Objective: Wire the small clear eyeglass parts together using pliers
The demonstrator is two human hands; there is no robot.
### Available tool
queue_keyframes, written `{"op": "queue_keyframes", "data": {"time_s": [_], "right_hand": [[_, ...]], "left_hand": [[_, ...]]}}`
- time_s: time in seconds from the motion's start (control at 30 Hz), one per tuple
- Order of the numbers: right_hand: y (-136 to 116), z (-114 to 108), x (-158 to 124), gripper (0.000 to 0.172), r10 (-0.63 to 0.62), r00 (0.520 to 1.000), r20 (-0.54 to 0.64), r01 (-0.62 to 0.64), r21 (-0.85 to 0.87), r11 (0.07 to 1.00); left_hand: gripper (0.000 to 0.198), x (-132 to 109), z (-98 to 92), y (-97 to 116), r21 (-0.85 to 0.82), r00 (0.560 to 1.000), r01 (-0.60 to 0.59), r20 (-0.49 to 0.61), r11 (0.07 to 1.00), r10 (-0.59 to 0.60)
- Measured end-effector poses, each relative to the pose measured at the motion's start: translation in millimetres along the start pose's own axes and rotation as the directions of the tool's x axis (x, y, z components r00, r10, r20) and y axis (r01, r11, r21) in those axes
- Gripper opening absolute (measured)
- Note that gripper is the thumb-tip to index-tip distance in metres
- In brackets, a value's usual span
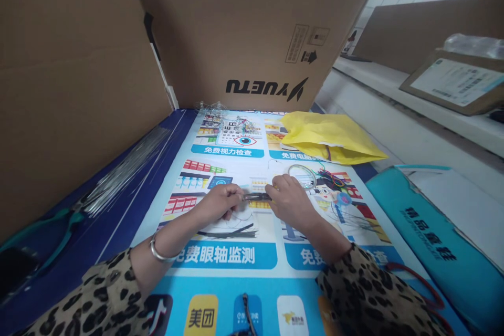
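Observation:
My left hand and my right hand meet over a printed poster mat. Both pinch the ends of a small dark bundle of thin strips held level between them. A few more dark strips lie on the mat under my left hand. A silver bracelet sits on my left wrist. Both arms wear leopard-print sleeves. A coil of clear cord with coloured wires lies just beyond my right hand.
A yellow plastic bag lies at the back right. Tall cardboard sheets wall off the back and left. A bundle of thin metal rods and teal-handled pliers lie at the left. A teal bag lies right.

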State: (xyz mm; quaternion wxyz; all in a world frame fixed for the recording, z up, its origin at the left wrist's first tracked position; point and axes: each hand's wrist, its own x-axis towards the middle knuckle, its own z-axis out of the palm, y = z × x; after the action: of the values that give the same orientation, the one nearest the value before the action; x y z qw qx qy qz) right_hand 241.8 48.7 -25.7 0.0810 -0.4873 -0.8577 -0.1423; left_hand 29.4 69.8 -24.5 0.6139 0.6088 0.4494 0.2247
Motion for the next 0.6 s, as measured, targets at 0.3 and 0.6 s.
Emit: {"op": "queue_keyframes", "data": {"time_s": [0.3,0.6], "right_hand": [[0.5,-1.1,0.0,0.01,0.016,1.0,0.024,-0.017,0.04,0.999],[5.4,-0.5,-1.8,0.015,-0.046,0.999,-0.005,0.046,0.005,0.999]], "left_hand": [[0.015,2.0,1.4,-2.1,0.003,0.999,0.009,-0.043,1.0,-0.009],[0.011,0.9,2.0,-0.3,0.039,0.998,0.019,-0.057,0.999,-0.017]]}}
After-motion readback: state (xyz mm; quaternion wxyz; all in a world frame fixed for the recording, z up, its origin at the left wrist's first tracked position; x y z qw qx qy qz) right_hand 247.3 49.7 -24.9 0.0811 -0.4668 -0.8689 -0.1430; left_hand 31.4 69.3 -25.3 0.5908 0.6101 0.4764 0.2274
